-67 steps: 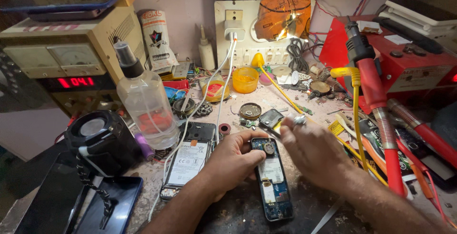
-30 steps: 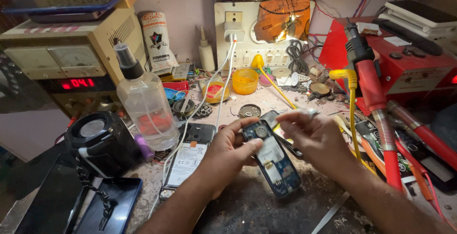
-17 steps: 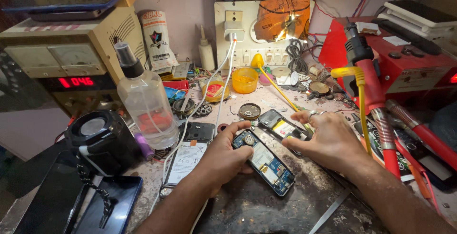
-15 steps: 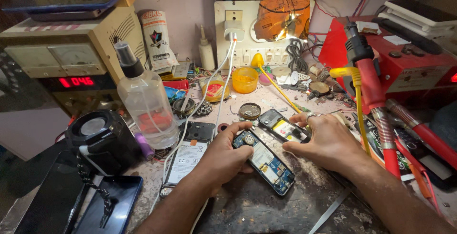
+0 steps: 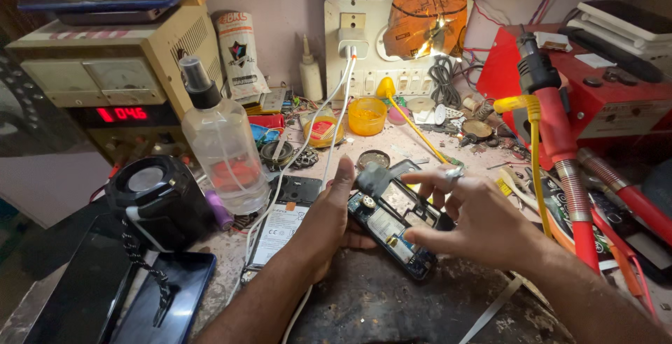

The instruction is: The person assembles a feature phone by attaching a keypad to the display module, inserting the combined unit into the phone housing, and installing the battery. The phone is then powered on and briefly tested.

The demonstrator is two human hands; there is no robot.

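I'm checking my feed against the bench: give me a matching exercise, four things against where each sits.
Things:
1. opened phone
2. clear spray bottle
3. yellow cup
4. black speaker

Places:
A. by the wall socket board
B. far left, near the bench edge
C. between the left hand and right hand
D. in front of the meter box

Pairs: 1-C, 2-D, 3-A, 4-B

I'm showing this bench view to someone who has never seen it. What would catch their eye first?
Most likely the opened phone at the centre, its insides showing, with the left hand on its left edge and the right hand spread over its right side. Next, the red tool with a yellow cable standing at the right, and the clear bottle left of centre, before the box with the glowing red display.
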